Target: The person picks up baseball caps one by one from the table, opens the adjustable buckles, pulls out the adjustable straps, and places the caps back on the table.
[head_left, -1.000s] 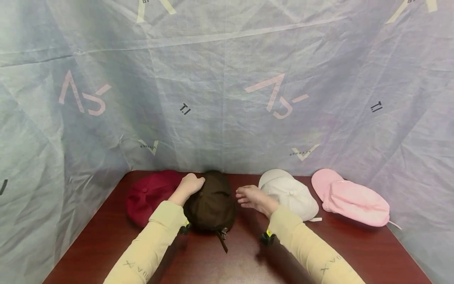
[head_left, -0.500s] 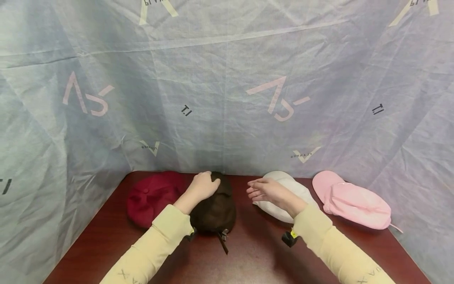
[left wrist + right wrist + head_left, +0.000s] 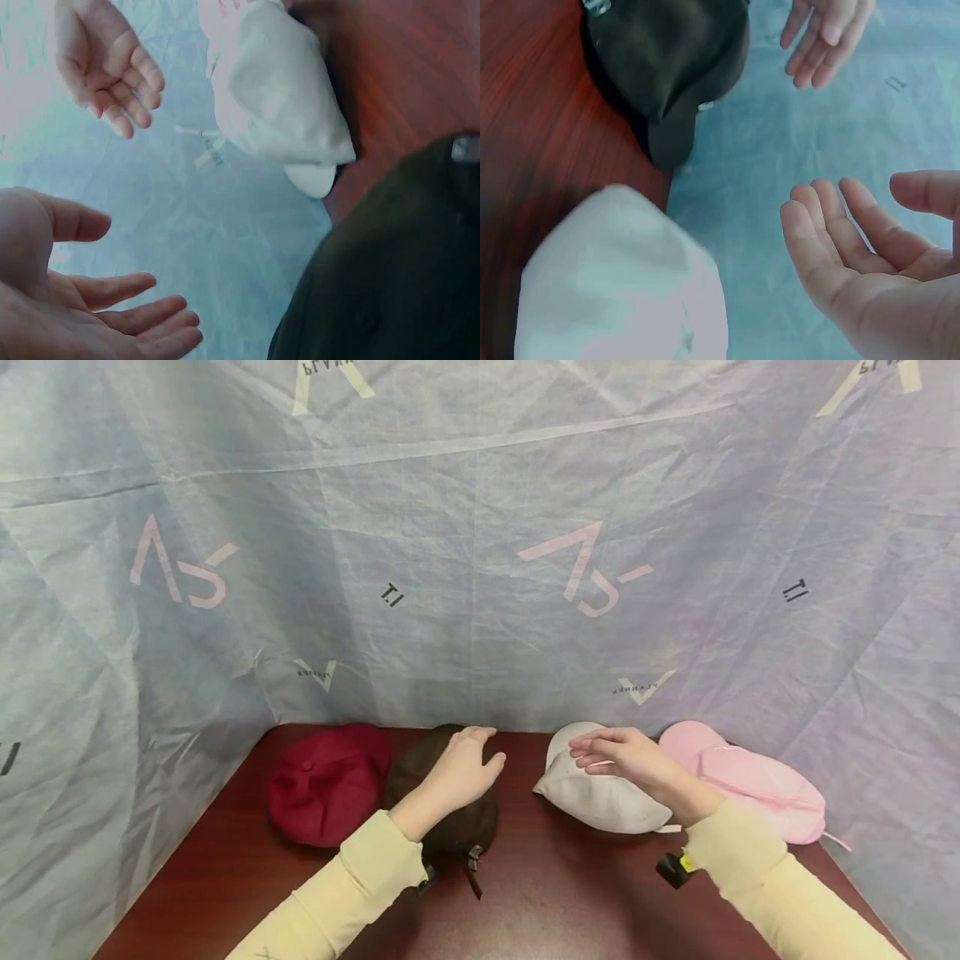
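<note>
Four caps would be several; the dark brown cap lies left of centre, partly covered in the head view by my left hand. That hand holds nothing, its fingers extended and thumb spread. Over the white cap hovers my right hand, palm turned inward, fingers loosely bent around nothing. In the left wrist view, a gap shows between the left hand and the brown cap. The right wrist view likewise shows the right hand apart from the white cap.
A dark red cap lies at the left, against the brown one. At the right is a pink cap, partly behind the right forearm. All rest on a reddish-brown table, with a grey printed cloth hanging behind.
The left hand has come off the brown cap's left side and moved right, its fingers opening. My right hand has moved right across the white cap, whose crown now sits differently.
</note>
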`<move>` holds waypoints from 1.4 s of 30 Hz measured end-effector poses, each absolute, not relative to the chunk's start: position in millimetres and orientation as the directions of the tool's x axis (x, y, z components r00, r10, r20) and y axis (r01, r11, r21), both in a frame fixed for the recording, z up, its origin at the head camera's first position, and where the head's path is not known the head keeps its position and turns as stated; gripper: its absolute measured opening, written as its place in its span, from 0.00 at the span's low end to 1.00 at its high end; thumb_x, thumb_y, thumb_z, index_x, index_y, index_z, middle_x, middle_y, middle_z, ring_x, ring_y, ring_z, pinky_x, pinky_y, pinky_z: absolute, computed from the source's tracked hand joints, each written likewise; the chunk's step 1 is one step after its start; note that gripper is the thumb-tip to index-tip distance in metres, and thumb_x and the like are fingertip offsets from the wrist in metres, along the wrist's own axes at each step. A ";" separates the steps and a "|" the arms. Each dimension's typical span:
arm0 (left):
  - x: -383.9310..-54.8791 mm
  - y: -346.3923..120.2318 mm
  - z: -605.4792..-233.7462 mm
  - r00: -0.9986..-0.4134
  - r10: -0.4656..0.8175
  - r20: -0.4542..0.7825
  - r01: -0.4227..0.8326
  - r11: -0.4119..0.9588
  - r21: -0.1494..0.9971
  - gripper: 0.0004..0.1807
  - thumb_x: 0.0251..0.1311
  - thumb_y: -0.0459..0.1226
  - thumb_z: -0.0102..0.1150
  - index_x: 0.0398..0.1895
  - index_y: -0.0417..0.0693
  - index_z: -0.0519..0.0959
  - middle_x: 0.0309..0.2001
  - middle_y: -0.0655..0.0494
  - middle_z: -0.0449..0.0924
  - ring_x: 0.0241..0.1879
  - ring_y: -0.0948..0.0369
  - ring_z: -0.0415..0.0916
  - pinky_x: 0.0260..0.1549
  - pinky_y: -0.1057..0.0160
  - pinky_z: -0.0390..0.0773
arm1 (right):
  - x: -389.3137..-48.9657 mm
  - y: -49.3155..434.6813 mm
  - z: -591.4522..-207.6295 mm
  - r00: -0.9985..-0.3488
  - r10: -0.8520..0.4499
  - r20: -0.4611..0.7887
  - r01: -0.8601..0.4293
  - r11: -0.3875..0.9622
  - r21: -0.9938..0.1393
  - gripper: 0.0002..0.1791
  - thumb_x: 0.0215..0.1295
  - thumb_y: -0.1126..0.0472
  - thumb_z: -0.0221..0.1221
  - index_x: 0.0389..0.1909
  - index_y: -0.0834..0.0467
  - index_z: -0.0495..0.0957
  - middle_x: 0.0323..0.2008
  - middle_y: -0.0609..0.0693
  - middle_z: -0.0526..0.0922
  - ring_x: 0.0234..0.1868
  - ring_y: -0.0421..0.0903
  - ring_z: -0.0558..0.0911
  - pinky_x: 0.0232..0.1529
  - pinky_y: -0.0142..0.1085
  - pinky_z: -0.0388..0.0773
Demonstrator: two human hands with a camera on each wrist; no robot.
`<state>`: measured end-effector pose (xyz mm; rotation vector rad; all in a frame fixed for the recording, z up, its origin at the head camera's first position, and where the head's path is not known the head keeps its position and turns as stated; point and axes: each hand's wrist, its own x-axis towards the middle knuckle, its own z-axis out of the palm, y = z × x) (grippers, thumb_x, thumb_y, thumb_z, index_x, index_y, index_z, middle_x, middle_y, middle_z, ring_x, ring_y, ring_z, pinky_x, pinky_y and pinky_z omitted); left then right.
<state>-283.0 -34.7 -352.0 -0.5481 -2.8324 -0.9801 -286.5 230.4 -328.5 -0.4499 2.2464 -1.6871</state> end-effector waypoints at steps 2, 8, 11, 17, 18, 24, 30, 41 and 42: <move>-281.0 -28.5 -353.9 -0.918 0.324 0.226 0.394 0.707 0.587 0.24 0.69 0.42 0.46 0.64 0.39 0.67 0.65 0.43 0.65 0.67 0.49 0.58 0.63 0.51 0.62 | -285.5 240.2 -326.9 -0.913 -0.407 -0.031 -0.089 0.273 -0.958 0.22 0.71 0.65 0.45 0.58 0.79 0.64 0.50 0.62 0.79 0.44 0.40 0.82 0.50 0.38 0.78; -277.1 -5.9 -362.2 -0.889 0.360 0.283 0.457 0.655 0.602 0.20 0.70 0.35 0.40 0.62 0.39 0.68 0.62 0.44 0.68 0.65 0.50 0.61 0.63 0.53 0.64 | -282.0 266.2 -329.2 -0.940 -0.339 -0.033 -0.085 0.326 -0.942 0.23 0.73 0.63 0.45 0.59 0.78 0.63 0.54 0.70 0.74 0.48 0.46 0.81 0.50 0.35 0.78; -275.7 3.9 -368.2 -0.884 0.364 0.293 0.466 0.640 0.611 0.20 0.69 0.34 0.41 0.62 0.38 0.69 0.62 0.45 0.69 0.65 0.51 0.62 0.65 0.53 0.61 | -281.1 277.3 -332.8 -0.950 -0.309 -0.039 -0.083 0.371 -0.925 0.24 0.73 0.61 0.44 0.60 0.77 0.63 0.55 0.70 0.73 0.50 0.50 0.79 0.51 0.34 0.77; -275.4 18.3 -383.9 -0.892 0.348 0.288 0.450 0.626 0.637 0.20 0.68 0.34 0.43 0.60 0.39 0.70 0.61 0.46 0.70 0.65 0.52 0.62 0.66 0.52 0.59 | -279.9 294.2 -341.5 -0.967 -0.253 0.002 -0.116 0.434 -0.894 0.23 0.73 0.62 0.45 0.58 0.76 0.65 0.54 0.70 0.74 0.48 0.46 0.81 0.49 0.32 0.78; -275.7 20.4 -386.7 -0.894 0.341 0.289 0.445 0.619 0.647 0.19 0.67 0.34 0.44 0.60 0.38 0.71 0.61 0.46 0.70 0.65 0.51 0.63 0.65 0.52 0.61 | -279.9 296.9 -343.7 -0.969 -0.248 0.009 -0.120 0.436 -0.892 0.23 0.73 0.62 0.44 0.58 0.77 0.64 0.54 0.71 0.73 0.48 0.44 0.81 0.49 0.31 0.77; -280.2 35.5 -403.9 -0.918 0.275 0.286 0.396 0.596 0.699 0.20 0.65 0.34 0.46 0.58 0.37 0.72 0.56 0.44 0.75 0.58 0.53 0.71 0.55 0.55 0.72 | -282.4 313.3 -363.7 -0.986 -0.166 -0.026 -0.055 0.465 -0.883 0.25 0.72 0.62 0.46 0.61 0.76 0.61 0.56 0.71 0.72 0.49 0.40 0.81 0.51 0.32 0.77; -283.6 46.5 -419.8 -0.952 0.217 0.216 0.303 0.574 0.761 0.21 0.65 0.35 0.44 0.58 0.36 0.72 0.54 0.44 0.76 0.56 0.53 0.72 0.54 0.55 0.73 | -285.6 325.9 -383.6 -0.994 -0.095 -0.062 0.008 0.486 -0.874 0.25 0.72 0.61 0.46 0.61 0.76 0.62 0.53 0.66 0.77 0.42 0.33 0.80 0.43 0.27 0.78; -285.2 59.4 -441.3 -0.985 0.152 0.082 0.151 0.528 0.836 0.24 0.62 0.35 0.47 0.60 0.32 0.69 0.59 0.38 0.70 0.62 0.45 0.66 0.59 0.49 0.67 | -289.7 344.9 -408.1 -0.997 0.026 -0.079 0.082 0.482 -0.873 0.25 0.72 0.61 0.46 0.60 0.77 0.62 0.45 0.57 0.81 0.33 0.31 0.77 0.35 0.27 0.78; -285.3 60.8 -442.7 -0.986 0.149 0.074 0.142 0.522 0.841 0.25 0.62 0.35 0.48 0.61 0.31 0.68 0.59 0.38 0.70 0.62 0.45 0.66 0.59 0.49 0.67 | -290.3 347.0 -411.2 -0.997 0.026 -0.076 0.080 0.474 -0.877 0.25 0.72 0.61 0.45 0.60 0.78 0.61 0.45 0.56 0.81 0.33 0.32 0.77 0.35 0.27 0.78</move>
